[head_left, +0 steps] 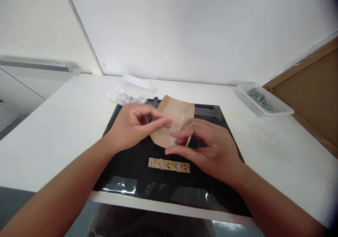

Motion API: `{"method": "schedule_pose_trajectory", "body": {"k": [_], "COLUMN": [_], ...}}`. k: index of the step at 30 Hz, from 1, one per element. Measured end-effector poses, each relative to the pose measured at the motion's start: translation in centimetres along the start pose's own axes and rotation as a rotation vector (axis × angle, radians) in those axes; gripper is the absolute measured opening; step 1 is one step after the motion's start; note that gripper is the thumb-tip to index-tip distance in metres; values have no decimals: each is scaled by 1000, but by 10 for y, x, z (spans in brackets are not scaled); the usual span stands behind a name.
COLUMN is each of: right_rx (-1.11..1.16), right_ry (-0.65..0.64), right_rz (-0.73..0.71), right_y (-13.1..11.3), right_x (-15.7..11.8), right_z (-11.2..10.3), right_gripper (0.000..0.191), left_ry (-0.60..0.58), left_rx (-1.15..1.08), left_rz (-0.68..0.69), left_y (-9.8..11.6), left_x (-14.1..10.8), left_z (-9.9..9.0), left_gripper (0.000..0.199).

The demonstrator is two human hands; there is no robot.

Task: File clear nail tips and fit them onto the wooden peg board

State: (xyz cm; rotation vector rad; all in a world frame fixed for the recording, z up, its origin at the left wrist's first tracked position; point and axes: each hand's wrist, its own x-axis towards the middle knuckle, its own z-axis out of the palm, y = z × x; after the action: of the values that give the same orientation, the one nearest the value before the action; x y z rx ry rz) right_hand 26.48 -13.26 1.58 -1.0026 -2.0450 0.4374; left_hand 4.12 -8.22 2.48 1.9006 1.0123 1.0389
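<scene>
My left hand is closed in a pinch, thumb and index finger together, over a brown paper sheet. Whatever lies between those fingertips is too small to make out. To its right, my right hand pinches a small clear plastic piece between thumb and fingers. Below both hands, a narrow wooden strip with several clear and shiny round pieces lies on the black mat.
Behind the mat on the left are a clear divided box and a clear lid-like tray. A plastic container with greenish packets stands at the back right, beside a cardboard box. A white wall closes off the back.
</scene>
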Motion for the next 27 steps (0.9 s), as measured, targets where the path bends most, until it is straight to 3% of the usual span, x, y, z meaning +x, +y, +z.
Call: {"method": "schedule_pose_trajectory", "body": {"k": [3, 5, 7, 15, 27], "right_rx": [47, 27, -40, -254, -321], "right_ry": [-296, -373, -378, -459, -448], "right_rz": [73, 110, 123, 195, 167], "right_y": [-4, -4, -4, -14, -14], "right_x": [-6, -11, -14, -13, -13], "right_z": [-8, -9, -6, 4, 7], "right_gripper": [29, 33, 33, 23, 20], "left_ry": [289, 416, 465, 414, 393], "left_rx": [218, 307, 332, 434, 475], "left_rz": [158, 267, 334, 589, 592], "left_y": [-4, -7, -9, -8, -7], "left_x": [2, 2, 1, 2, 0], "left_z": [0, 1, 3, 6, 9], "left_gripper": [25, 24, 24, 25, 17]}}
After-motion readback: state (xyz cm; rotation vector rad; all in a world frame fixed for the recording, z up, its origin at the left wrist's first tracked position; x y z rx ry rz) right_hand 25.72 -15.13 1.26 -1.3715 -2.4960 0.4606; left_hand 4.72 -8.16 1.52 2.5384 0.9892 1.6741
